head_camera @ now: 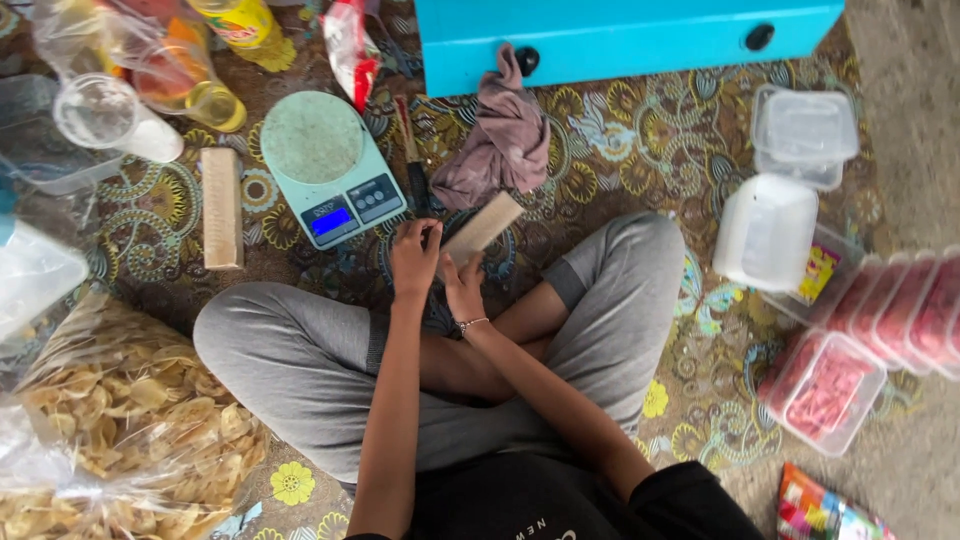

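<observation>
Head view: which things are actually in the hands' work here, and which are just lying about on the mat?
In hand:
wooden block, held by right hand
left hand, beside the block

Lying about:
kitchen scale
second wooden block
grey cloth
bag of chips
lidded tubs

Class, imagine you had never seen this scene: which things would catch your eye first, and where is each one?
Probably the hands at the centre: the left hand and right hand meet at a pale wooden block above crossed legs in grey trousers. Just above left sits a mint-green kitchen scale with a lit blue display. At lower left lies a big clear bag of yellow chips.
</observation>
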